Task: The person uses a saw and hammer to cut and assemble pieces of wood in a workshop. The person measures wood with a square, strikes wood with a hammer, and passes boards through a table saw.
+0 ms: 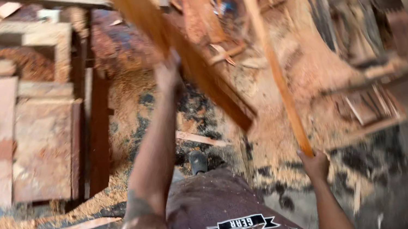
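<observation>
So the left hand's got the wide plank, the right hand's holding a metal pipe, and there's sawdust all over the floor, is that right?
Not quite. The right hand holds a thin wooden strip, not a metal pipe, as the head view shows. The rest stands: the left hand grips the wide plank, and sawdust covers the floor.

Left hand (168, 73) on broad reddish wooden plank (189, 61); thin pale wooden strip (277, 72) to its right (in right hand (314, 163)); rough wooden workbench (9, 136) far left.
</observation>
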